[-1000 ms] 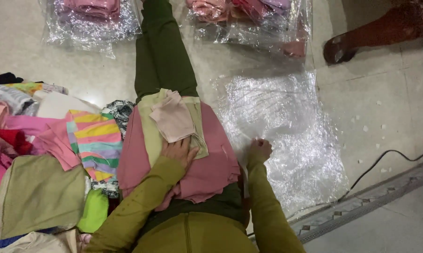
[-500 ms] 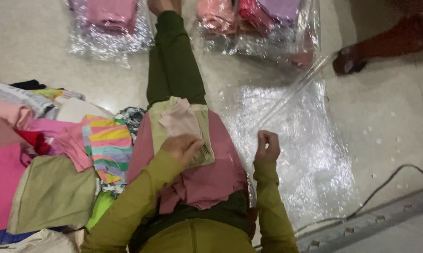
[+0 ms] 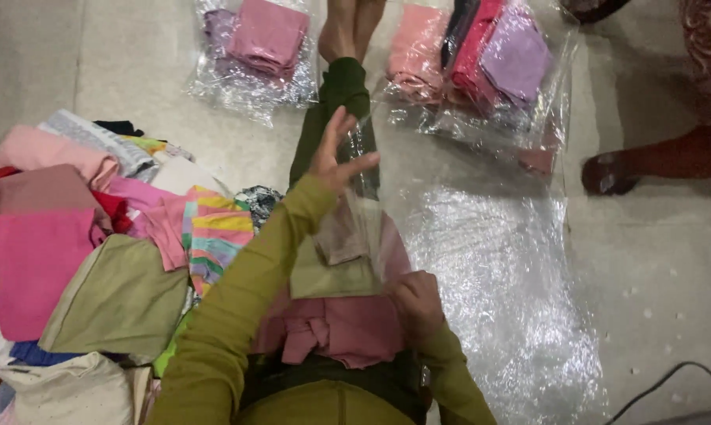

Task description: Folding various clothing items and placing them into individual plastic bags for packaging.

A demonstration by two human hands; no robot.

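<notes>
I sit on the floor with my legs stretched out and a stack of folded clothes [image 3: 336,271] on my lap: a beige piece on an olive one, with pink cloth [image 3: 347,330] beneath. My left hand [image 3: 338,153] is raised above my knee, fingers spread, touching the upper part of a clear plastic bag [image 3: 481,260]. That bag lies partly over the stack and spreads onto the floor to my right. My right hand [image 3: 414,303] is closed at the bag's near edge, beside the stack.
A pile of loose coloured clothes [image 3: 96,236] lies on the floor to my left. Two clear bags of folded clothes [image 3: 265,47] [image 3: 481,63] lie beyond my feet. Another person's foot in a sandal [image 3: 607,173] is at the right. A black cable [image 3: 670,378] runs at lower right.
My left hand lifted off the stack and rose forward with fingers spread. My right hand drew the clear plastic bag in from the floor over the stack on my lap.
</notes>
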